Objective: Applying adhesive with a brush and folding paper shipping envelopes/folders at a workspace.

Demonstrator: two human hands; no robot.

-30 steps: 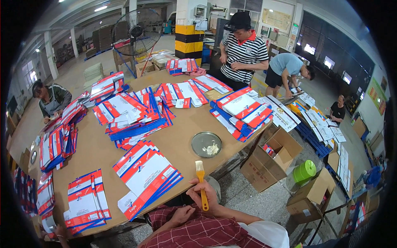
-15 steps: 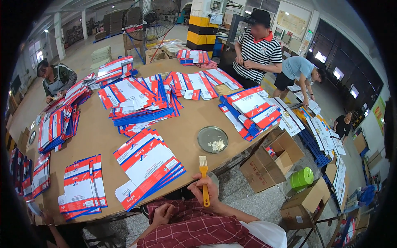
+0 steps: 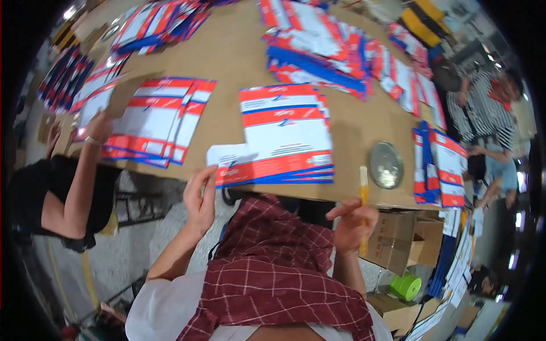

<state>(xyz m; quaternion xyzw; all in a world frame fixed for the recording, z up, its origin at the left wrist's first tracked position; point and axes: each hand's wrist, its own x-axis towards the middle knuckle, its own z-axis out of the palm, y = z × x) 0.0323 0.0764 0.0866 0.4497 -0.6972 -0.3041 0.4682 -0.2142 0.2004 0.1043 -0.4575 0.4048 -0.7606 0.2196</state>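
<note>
Brown cardboard-topped worktable (image 3: pixel 239 51) spread with printed sheets. Nearest, right hand (image 3: pixel 354 224) clamped on yellow-handled paste brush (image 3: pixel 363 199), bristles up at table edge. Left hand (image 3: pixel 200 197) open, fingertips at near corner of red, white and blue flat envelope stack (image 3: pixel 284 133). Beyond right hand, round grey metal glue dish (image 3: pixel 386 165). Farther left, co-worker's hand (image 3: pixel 100 126) on another envelope pile (image 3: pixel 159 119).

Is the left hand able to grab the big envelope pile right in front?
Probably yes. The left hand sits open at the table edge, right beside the near corner of the envelope pile, and nothing lies between them.
</note>
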